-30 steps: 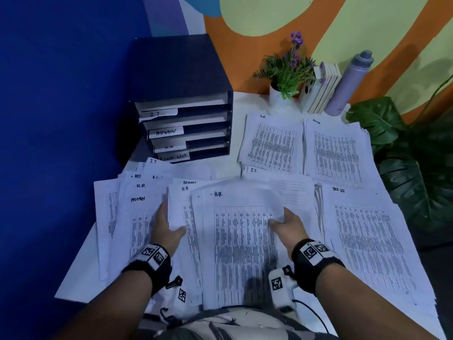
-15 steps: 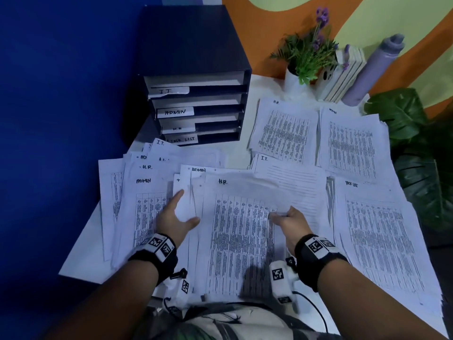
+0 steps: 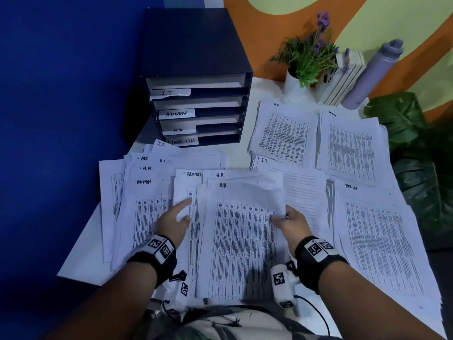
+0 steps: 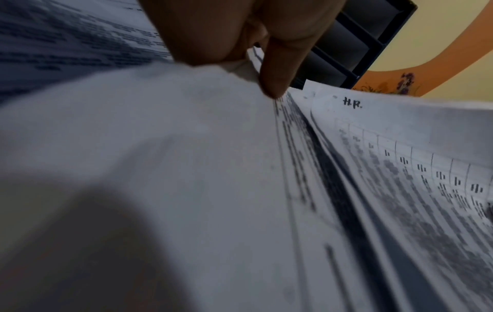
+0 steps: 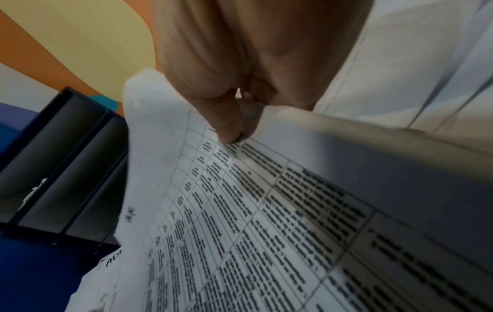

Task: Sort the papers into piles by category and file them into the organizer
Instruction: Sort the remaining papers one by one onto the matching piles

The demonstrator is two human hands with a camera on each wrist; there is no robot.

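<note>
A sheet headed H.R. [image 3: 240, 241] lies on top of the loose papers in front of me. My right hand [image 3: 284, 218] pinches its right edge between thumb and fingers, lifting that edge a little; the right wrist view shows the thumb on the H.R. sheet [image 5: 240, 190]. My left hand [image 3: 177, 214] rests with straight fingers on the ADMIN sheet [image 3: 186, 192] just left of it. Unsorted papers [image 3: 137, 204] fan out to the left. The dark organizer [image 3: 196, 77] stands at the back left with slots labelled IT, ADMIN, H.R. and TASK LIST.
Sorted piles lie to the right: an H.R. pile [image 3: 284, 136], an ADMIN pile [image 3: 350, 148], an IT pile [image 3: 304, 192] and a TASK LIST pile [image 3: 377, 241]. A potted plant [image 3: 306, 60], books [image 3: 343, 77] and a grey bottle [image 3: 370, 72] stand at the back; large leaves [image 3: 416, 143] lie right.
My left hand has slid off the H.R. sheet's left edge onto the ADMIN sheet, fingers straightening. My right hand has kept its pinch on the sheet's right edge. The view has tilted down.
</note>
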